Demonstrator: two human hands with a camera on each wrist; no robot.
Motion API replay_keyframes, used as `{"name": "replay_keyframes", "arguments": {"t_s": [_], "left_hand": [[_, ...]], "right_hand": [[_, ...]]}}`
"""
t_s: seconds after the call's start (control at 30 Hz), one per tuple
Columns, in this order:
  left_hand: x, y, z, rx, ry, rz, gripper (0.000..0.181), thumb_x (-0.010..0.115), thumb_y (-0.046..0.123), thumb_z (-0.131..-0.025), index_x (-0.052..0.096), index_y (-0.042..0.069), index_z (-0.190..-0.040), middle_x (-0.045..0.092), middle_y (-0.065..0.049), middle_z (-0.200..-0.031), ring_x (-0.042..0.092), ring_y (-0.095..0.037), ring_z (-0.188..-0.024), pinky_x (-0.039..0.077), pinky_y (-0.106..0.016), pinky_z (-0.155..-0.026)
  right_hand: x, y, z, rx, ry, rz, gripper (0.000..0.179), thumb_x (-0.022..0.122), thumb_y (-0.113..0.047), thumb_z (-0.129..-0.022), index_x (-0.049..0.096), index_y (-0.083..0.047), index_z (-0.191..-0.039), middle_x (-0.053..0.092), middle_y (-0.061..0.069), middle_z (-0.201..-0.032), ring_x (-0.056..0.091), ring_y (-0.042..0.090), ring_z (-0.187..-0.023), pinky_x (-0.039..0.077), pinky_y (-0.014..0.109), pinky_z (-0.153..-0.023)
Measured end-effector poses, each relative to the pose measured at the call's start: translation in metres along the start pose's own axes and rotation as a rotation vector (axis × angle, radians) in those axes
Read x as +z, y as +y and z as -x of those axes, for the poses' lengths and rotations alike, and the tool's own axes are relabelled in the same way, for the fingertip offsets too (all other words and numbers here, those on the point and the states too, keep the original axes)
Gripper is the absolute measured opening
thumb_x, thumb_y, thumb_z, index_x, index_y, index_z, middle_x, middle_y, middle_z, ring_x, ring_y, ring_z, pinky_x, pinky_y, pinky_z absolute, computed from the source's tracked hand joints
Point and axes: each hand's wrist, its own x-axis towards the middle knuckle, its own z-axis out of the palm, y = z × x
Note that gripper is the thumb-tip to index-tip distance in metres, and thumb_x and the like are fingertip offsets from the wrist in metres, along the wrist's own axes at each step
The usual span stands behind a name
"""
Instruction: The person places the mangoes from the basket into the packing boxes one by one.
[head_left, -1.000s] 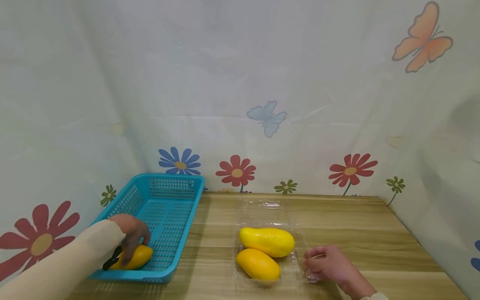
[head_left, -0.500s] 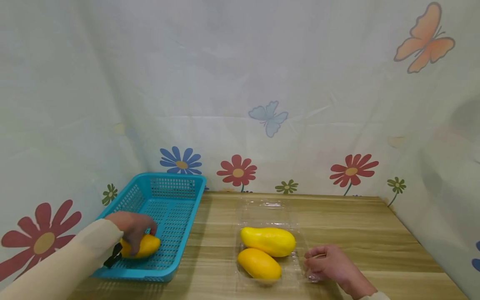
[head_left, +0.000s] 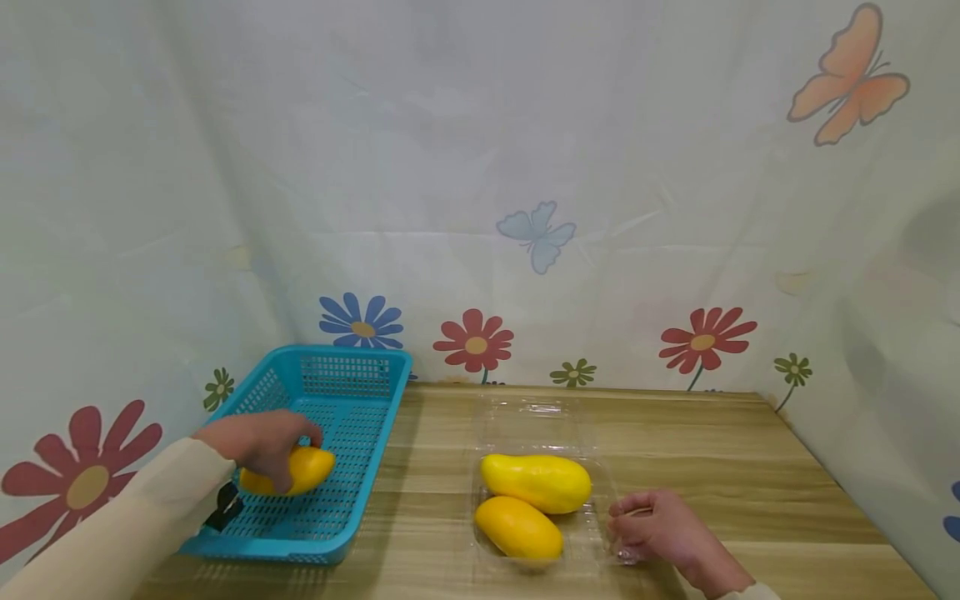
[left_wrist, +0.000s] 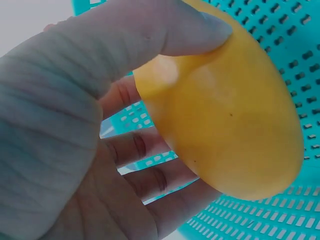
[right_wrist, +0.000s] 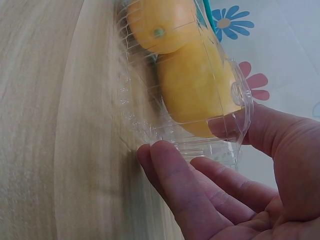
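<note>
My left hand (head_left: 258, 442) grips a yellow mango (head_left: 313, 470) over the near end of the blue basket (head_left: 382, 433). In the left wrist view the thumb lies across the top of the mango (left_wrist: 230, 120), with the fingers on its far side. My right hand (head_left: 663, 529) pinches the right edge of a clear plastic clamshell box (head_left: 588, 542). The right wrist view has its thumb inside the box wall (right_wrist: 235, 92) and fingertips outside. Two yellow mangoes lie in the box, a longer one (head_left: 536, 483) behind a rounder one (head_left: 519, 529).
The box's transparent lid (head_left: 525, 425) lies folded back on the wooden table (head_left: 697, 450). A curtain (head_left: 637, 167) printed with flowers and butterflies hangs behind the table and along both sides. The basket's raised rim stands between the held mango and the box.
My left hand has lifted the mango off the basket floor, moving it up and a little to the right. My right hand and the box have stayed put.
</note>
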Motion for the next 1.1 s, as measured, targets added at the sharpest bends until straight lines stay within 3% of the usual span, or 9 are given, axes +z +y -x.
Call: {"name": "replay_keyframes", "arguments": {"t_s": [0.17, 0.63, 0.87, 1.1], "left_hand": [[-0.001, 0.003, 0.000, 0.046, 0.028, -0.005, 0.054, 0.089, 0.009, -0.068, 0.067, 0.014, -0.117, 0.064, -0.004, -0.108, 0.055, -0.023, -0.089, 0.058, -0.047, -0.079], [-0.004, 0.011, 0.004, 0.093, 0.102, -0.026, 0.052, 0.090, 0.010, -0.066, 0.067, 0.015, -0.112, 0.067, 0.000, -0.101, 0.056, -0.019, -0.086, 0.057, -0.042, -0.077], [-0.004, 0.012, 0.001, 0.132, 0.179, -0.041, 0.053, 0.090, 0.015, -0.066, 0.067, 0.015, -0.113, 0.067, 0.002, -0.100, 0.056, -0.018, -0.086, 0.056, -0.039, -0.076], [-0.010, 0.028, 0.002, 0.151, 0.232, -0.071, 0.051, 0.089, 0.019, -0.068, 0.071, 0.014, -0.115, 0.068, 0.004, -0.102, 0.055, -0.017, -0.088, 0.054, -0.036, -0.074]], "right_hand": [[0.000, 0.001, -0.001, -0.008, -0.002, -0.004, 0.038, 0.069, -0.007, -0.090, 0.061, 0.018, -0.117, 0.077, 0.013, -0.091, 0.070, 0.013, -0.070, 0.062, 0.028, -0.065], [0.000, 0.002, -0.002, 0.016, 0.006, -0.007, 0.038, 0.071, -0.008, -0.090, 0.062, 0.017, -0.117, 0.076, 0.008, -0.087, 0.069, 0.012, -0.071, 0.062, 0.028, -0.066], [-0.002, 0.004, -0.004, 0.026, 0.004, -0.009, 0.035, 0.071, -0.008, -0.091, 0.063, 0.015, -0.117, 0.076, 0.008, -0.087, 0.069, 0.012, -0.071, 0.062, 0.028, -0.066], [-0.002, 0.004, -0.004, 0.023, -0.004, -0.013, 0.036, 0.071, -0.008, -0.091, 0.063, 0.016, -0.117, 0.076, 0.009, -0.088, 0.069, 0.012, -0.072, 0.062, 0.028, -0.067]]}}
